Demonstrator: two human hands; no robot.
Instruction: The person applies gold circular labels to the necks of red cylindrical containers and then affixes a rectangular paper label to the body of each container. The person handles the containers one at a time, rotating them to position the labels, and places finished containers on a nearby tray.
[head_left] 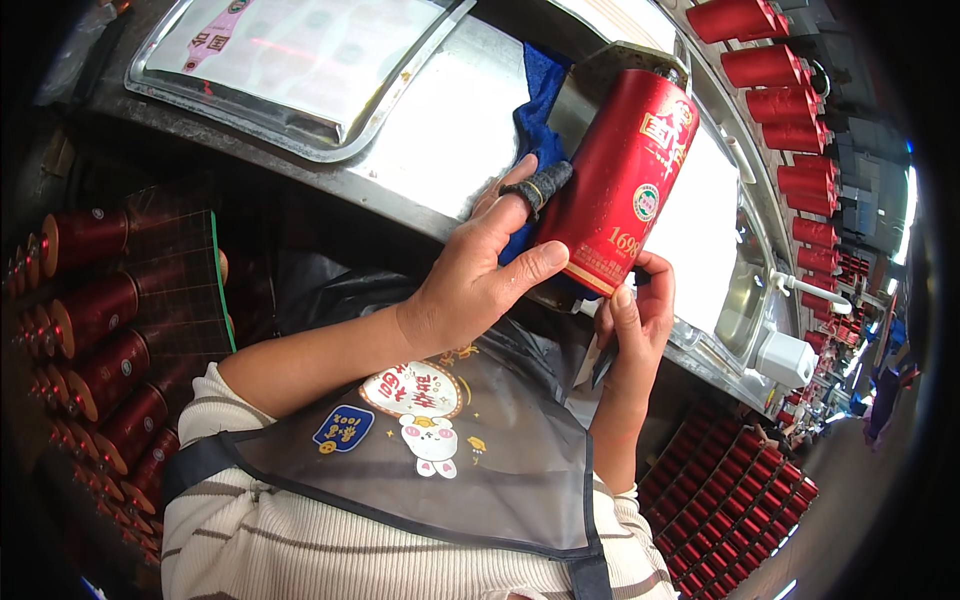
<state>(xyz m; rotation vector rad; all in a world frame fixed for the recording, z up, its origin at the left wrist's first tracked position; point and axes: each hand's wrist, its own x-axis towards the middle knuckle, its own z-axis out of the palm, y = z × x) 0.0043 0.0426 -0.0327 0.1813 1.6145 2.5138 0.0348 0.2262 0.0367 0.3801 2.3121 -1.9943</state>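
Observation:
A shiny red cylindrical bottle (620, 180) with gold and white markings leans to the right in front of me. My left hand (470, 265) grips its left side, the thumb lying near the lower edge. A dark knitted cover (540, 187) wraps one left finger. Below, my right hand (640, 335) has thumb and fingers closed at the bottle's lower right edge. A thin dark flat piece (604, 362) shows beneath that hand; what it is I cannot make out. Behind the bottle lies a crumpled blue cloth (540, 85).
On the metal bench, a tray (240, 132) at the far left bears a pale sheet (300, 60) with prints. Red bottles (100, 320) stand stacked at left, more (730, 500) at lower right. Another row (790, 105) lines the right. A white plastic container (785, 360) sits by the basin (740, 300).

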